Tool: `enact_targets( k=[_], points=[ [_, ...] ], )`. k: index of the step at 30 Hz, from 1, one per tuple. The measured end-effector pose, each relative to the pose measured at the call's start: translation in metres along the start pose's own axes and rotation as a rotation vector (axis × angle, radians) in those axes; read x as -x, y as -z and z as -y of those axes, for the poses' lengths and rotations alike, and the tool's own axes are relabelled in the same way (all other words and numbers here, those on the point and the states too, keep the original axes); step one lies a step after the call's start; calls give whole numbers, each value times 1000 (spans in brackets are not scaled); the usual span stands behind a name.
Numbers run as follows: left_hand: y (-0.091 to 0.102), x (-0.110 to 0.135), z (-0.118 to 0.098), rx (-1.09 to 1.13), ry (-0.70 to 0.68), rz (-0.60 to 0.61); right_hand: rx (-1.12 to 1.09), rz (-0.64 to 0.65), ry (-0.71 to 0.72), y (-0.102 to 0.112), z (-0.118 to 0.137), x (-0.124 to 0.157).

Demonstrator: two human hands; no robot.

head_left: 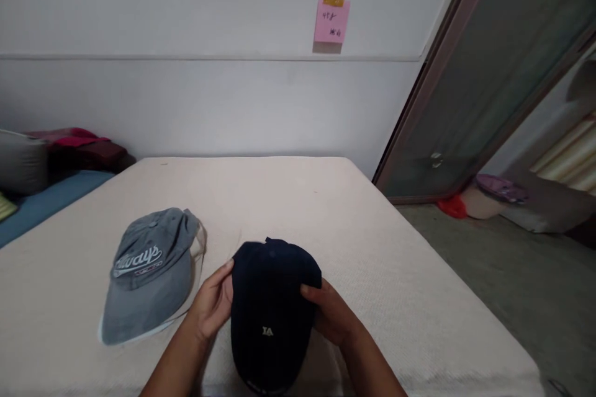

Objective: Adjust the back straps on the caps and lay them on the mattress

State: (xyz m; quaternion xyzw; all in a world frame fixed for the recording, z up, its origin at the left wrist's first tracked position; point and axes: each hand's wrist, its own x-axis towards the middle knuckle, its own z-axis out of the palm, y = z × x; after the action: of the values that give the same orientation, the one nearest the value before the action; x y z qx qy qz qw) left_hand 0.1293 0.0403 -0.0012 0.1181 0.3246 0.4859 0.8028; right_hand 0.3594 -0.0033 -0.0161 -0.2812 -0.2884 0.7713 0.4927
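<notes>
A dark navy baseball cap [274, 298] with a small pale emblem is held between both hands, its brim toward me. My left hand [216, 298] grips its left edge, with the thumb at the side and the other fingers partly hidden. On the opposite side my right hand [328, 310] has its thumb over the cap's edge and the fingers underneath. To the left lies a grey-blue baseball cap [151, 273] with white script lettering. Something pale, perhaps another cap, shows beneath that grey one.
Both caps are over a cream padded surface [395, 298] against a white wall [209, 105]. A pink note [331, 22] is taped there. At far left are a grey cushion [21, 161] and red cloth. A sliding door [447, 93] stands at right, with bundles on the floor.
</notes>
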Motion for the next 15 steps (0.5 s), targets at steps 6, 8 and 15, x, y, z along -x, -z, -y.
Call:
enact_targets(
  k=[6, 8, 15],
  points=[
    [6, -7, -15, 62, 118, -152, 60, 127, -147, -2, -8, 2],
    [10, -3, -19, 62, 224, -139, 33, 152, -182, -6, -10, 1],
    [23, 26, -20, -95, 236, 286, -206, 15, -73, -22, -8, -13]
  ],
)
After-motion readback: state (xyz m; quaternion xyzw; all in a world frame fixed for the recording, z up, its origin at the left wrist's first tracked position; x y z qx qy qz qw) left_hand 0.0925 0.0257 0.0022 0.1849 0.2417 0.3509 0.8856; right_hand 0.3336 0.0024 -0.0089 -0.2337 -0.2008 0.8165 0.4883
